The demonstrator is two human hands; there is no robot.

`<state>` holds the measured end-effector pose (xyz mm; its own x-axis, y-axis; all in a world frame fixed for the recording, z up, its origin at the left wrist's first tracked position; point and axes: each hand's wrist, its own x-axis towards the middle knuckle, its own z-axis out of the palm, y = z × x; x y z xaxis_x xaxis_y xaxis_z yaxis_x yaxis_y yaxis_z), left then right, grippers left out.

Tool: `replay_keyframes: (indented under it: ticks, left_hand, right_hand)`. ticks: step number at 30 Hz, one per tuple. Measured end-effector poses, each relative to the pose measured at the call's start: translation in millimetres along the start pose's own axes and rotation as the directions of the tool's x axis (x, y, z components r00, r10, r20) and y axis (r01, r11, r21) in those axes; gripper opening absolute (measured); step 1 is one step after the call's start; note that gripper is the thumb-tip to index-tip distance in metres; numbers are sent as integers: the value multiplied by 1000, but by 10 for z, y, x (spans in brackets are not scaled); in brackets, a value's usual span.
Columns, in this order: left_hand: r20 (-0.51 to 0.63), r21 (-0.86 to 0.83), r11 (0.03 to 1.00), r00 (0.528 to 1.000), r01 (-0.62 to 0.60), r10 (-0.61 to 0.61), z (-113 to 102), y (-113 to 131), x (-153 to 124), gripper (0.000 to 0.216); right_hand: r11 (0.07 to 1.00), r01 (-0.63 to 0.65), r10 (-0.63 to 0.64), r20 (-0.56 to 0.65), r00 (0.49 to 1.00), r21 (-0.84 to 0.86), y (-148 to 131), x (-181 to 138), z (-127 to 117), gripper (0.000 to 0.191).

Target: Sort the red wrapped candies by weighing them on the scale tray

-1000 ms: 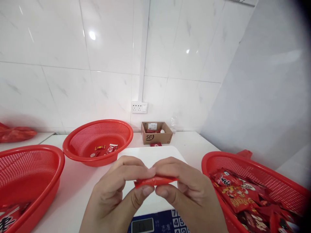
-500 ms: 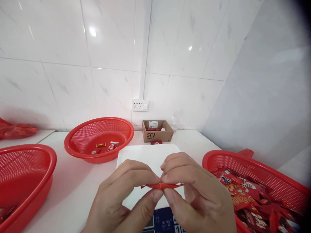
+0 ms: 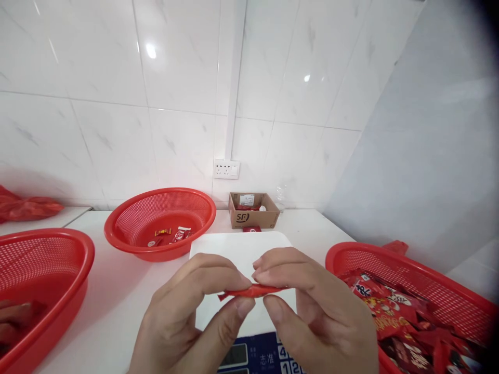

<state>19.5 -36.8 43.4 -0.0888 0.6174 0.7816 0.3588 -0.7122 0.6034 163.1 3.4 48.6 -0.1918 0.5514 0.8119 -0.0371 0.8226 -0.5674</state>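
So the little red wrapped packet [image 3: 255, 291] is up in the air over the near part of the digital scale [image 3: 239, 243]. Its long axis runs side to side, left end dipping a touch, and it lies right at the fingertips, spanning the gap between the hands. The left hand [image 3: 195, 306] has the surer hold: thumb and fingers pinched narrow on it, with the crimped end poking out on that side. The right hand [image 3: 317, 306] has curled fingers over the other end and a thumb just beneath; can't tell from here whether that thumb is pressing.

Both thumbs sit below the packet, and the hands hide parts of the platform and the blue keypad panel [image 3: 261, 347] at the scale's near edge.

Behind the scale there's an SF cardboard box [image 3: 249, 221] with a dark red packet [image 3: 251, 229] at its foot. Back-left of it is a red mesh basket [image 3: 128, 221] holding a few sweets, one a KitKat [image 3: 181, 235]. Further left of the scale, another red basket [image 3: 86, 259] with what looks like someone else's hand [image 3: 15, 316] in it. Right of the scale, a third basket [image 3: 335, 254] piled with red snack packets [image 3: 385, 314].
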Motion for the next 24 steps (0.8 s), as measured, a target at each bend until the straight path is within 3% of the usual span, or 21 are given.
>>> replay_keyframes:
  ticks: [8,16,24]
  left_hand:
    - [35,71,997,999,-4,1,2,-11,9,18]
    - [13,63,997,999,-35,34,-28,-36,-9,17]
    - [-16,-146,987,997,70,-73,10,-11,-24,16]
  right_hand:
    - [995,84,-82,37,996,-49,20,12,9,25]
    - [998,49,-47,41,998,-29,5,-9,32,25]
    - [999,-9,13,121,993,-33,44,10,-29,19]
